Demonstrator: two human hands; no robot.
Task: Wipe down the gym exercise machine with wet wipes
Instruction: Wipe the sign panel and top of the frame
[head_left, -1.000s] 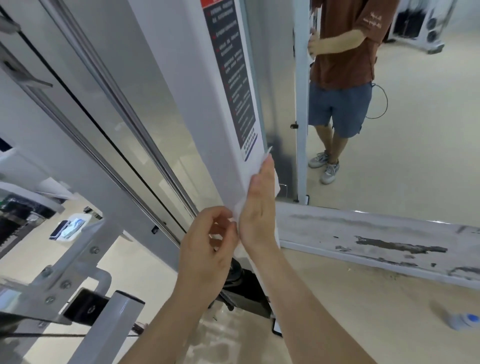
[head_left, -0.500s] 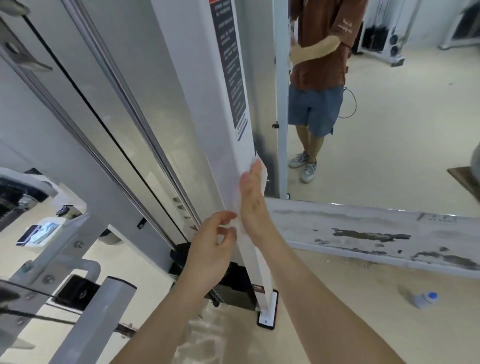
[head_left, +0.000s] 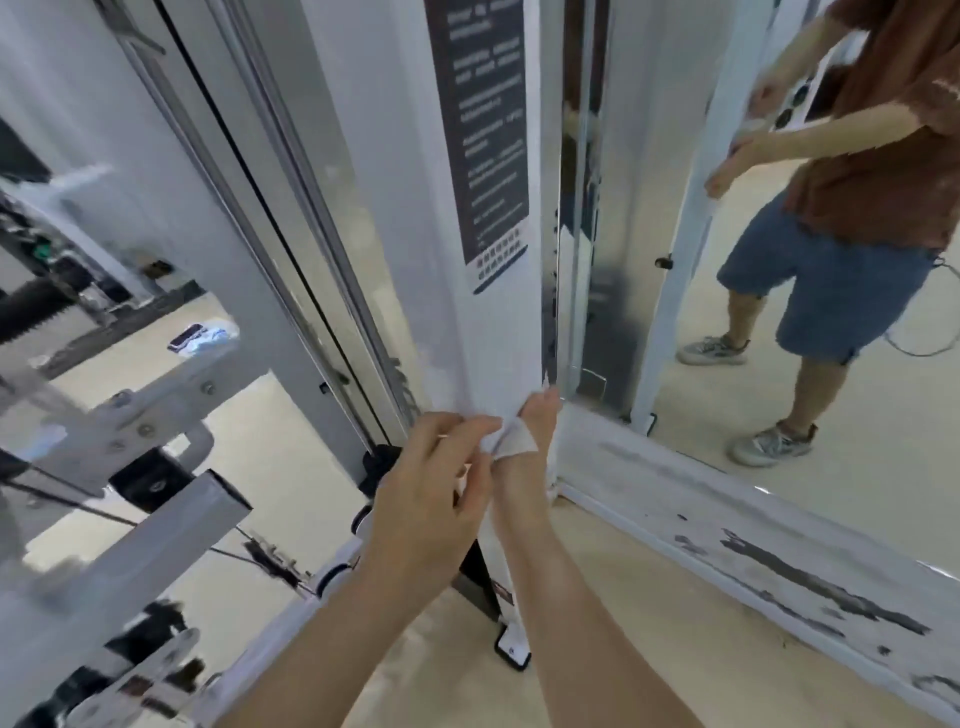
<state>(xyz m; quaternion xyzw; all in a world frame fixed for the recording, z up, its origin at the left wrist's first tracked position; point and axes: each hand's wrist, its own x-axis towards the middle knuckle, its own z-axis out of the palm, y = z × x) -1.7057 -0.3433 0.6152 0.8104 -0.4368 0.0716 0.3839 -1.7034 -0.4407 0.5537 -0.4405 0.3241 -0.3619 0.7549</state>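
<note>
The fingers (head_left: 543, 410) of my right hand (head_left: 530, 467) lie straight and together, pressing the wet wipe (head_left: 511, 441) flat against the machine's white post (head_left: 488, 338). Just beside them, my left hand (head_left: 431, 499) pinches the wipe's loose edge. It looks thin, limp and damp, likely to bunch, so I'd hold it at the edge and keep flat fingers behind it.

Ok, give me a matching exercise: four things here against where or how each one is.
1 wet wipe
2 dark label
3 base beam
4 person in brown shirt

a paint chipped, lower right
b stuck on the white upright
c pinched by left hand, over right hand
d standing at another post

Pairs: 1-c, 2-b, 3-a, 4-d
</note>
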